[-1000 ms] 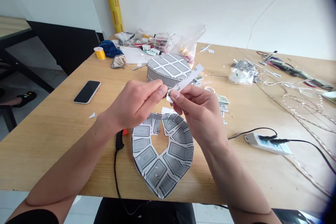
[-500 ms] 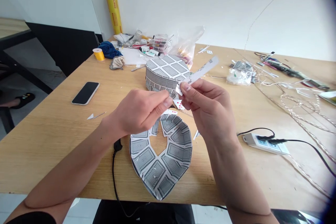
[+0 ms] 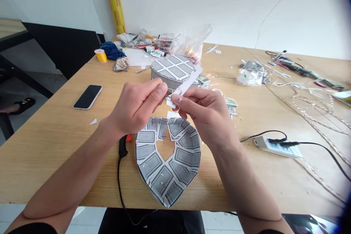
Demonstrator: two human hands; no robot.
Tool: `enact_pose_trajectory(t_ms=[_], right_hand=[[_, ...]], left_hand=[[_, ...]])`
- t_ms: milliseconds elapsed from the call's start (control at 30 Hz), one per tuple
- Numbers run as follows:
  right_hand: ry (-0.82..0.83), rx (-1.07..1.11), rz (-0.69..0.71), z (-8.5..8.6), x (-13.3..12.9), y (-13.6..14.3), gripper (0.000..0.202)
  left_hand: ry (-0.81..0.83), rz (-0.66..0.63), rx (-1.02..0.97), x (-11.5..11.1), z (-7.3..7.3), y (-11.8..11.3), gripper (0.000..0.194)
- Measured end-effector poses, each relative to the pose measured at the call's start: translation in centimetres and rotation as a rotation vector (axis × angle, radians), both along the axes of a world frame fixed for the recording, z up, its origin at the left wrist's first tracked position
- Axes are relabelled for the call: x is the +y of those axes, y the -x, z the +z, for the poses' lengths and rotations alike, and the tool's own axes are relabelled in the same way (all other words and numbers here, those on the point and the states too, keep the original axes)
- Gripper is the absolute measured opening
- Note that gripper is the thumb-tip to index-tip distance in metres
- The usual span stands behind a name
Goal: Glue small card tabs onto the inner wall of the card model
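Observation:
My right hand pinches a white strip cut from a playing card between thumb and fingers, its far end slanting up to the right. Close beside it, my left hand is closed with thumb against forefinger; whatever it may grip is hidden. Below both hands lies a pointed-oval tray made of playing cards, with grey patterned backs inside and an opening in its bottom. Behind the hands stands a round box covered in the same cards, partly hidden by the strip and left hand.
A corded black handle with a red part lies left of the tray. Further left is a phone. A power strip with cables sits right. Yellow thread, a plastic bag and clutter line the back.
My right hand has moved left with the card strip, which now stands more steeply. The left hand has shifted slightly left and up. Small stacks of cards behind the right hand have come into view.

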State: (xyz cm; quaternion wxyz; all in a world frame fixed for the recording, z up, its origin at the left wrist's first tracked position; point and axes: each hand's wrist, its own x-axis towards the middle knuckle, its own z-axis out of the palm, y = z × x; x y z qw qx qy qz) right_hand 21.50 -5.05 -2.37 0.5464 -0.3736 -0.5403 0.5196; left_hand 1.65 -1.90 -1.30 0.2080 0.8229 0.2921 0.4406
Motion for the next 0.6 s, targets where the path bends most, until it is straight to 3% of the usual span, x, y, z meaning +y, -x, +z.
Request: enact_pose_trajectory(t_ms=[600], right_hand=[[0.018,0.05,0.038,-0.02,-0.03,-0.01,0.012]], left_hand=[[0.014,-0.017,0.002,0.16,0.0,0.29,0.05]])
